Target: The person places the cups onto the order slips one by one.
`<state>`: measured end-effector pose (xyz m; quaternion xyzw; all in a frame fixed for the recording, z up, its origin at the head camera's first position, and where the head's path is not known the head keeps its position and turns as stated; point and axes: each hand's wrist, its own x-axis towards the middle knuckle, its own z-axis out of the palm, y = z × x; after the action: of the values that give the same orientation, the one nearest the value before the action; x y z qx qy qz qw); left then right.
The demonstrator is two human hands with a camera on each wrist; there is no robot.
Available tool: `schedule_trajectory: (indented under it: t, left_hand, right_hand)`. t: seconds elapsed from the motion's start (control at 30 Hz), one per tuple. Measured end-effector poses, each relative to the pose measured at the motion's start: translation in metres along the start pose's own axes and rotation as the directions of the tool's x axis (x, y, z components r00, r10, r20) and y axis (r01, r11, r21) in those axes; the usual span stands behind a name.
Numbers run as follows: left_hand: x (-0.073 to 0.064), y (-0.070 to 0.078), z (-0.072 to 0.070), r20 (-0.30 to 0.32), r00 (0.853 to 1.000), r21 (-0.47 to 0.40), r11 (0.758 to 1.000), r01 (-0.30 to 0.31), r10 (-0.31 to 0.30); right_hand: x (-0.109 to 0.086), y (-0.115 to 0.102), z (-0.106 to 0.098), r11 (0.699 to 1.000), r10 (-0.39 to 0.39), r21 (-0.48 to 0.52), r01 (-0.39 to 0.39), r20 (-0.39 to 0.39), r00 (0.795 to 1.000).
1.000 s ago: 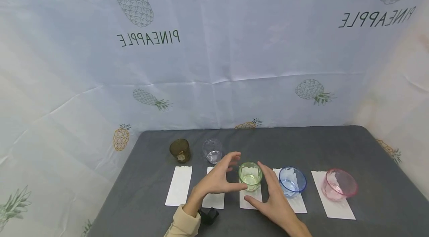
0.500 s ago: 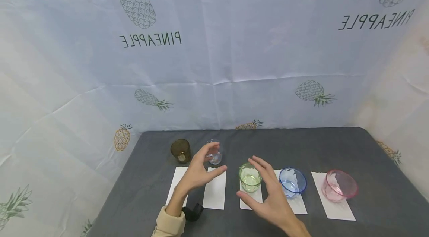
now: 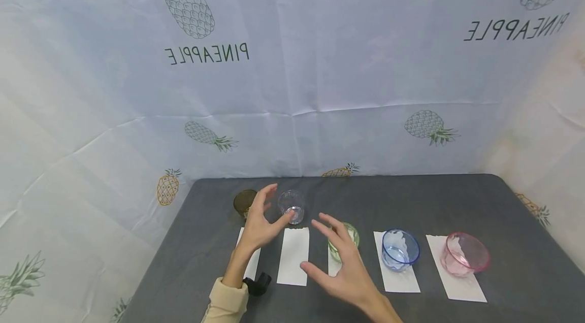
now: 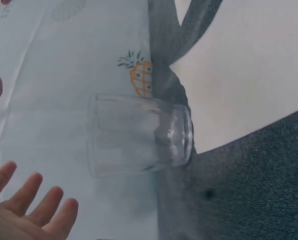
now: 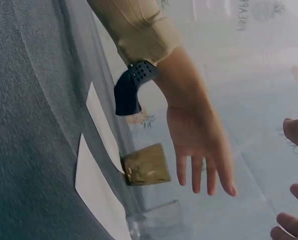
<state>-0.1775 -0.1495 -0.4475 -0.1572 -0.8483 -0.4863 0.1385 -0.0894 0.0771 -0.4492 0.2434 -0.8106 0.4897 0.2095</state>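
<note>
A clear glass (image 3: 291, 206) stands at the back of the table, just behind a white paper strip (image 3: 293, 257). My left hand (image 3: 261, 221) hovers at its left with fingers spread and nothing in the grasp. In the left wrist view the clear glass (image 4: 133, 135) is apart from the fingers. My right hand (image 3: 340, 262) hangs in the air to the right of that strip, fingers and thumb parted, holding nothing. It partly covers the green glass (image 3: 353, 234), which stands on its own strip. Behind my left hand, the brown glass (image 3: 244, 201) is partly hidden; the right wrist view shows this brown glass (image 5: 147, 165) more fully.
To the right, a blue glass (image 3: 400, 250) and a pink glass (image 3: 463, 254) each stand on a white paper strip. Another strip (image 3: 253, 264) lies under my left forearm. A pineapple-print cloth (image 3: 292, 59) hangs behind the dark grey table (image 3: 439, 201).
Both hands have left the sides of the green glass and shifted left. The left hand moved farther, to beside the clear glass. The glasses have stayed in place.
</note>
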Motion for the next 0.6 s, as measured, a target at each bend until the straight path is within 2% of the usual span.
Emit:
schedule_trajectory:
  t: [0.13, 0.33, 0.6]
  left_hand:
    - [0.004, -0.007, 0.002, -0.014, 1.000, 0.018, 1.000, 0.025, -0.025]
    - [0.009, -0.016, 0.006, -0.002, 0.998, 0.025, 0.998, 0.063, -0.063]
    - [0.012, -0.027, 0.011, 0.013, 0.996, 0.021, 0.996, 0.084, -0.085]
  right_hand:
    - [-0.002, 0.001, 0.014, 1.000, 0.025, 0.014, -0.025, 0.031, 0.999]
    - [-0.005, 0.007, 0.032, 0.997, 0.070, 0.033, -0.074, 0.098, 0.993]
    - [-0.009, 0.022, 0.047, 0.980, 0.183, 0.046, -0.195, 0.185, 0.965]
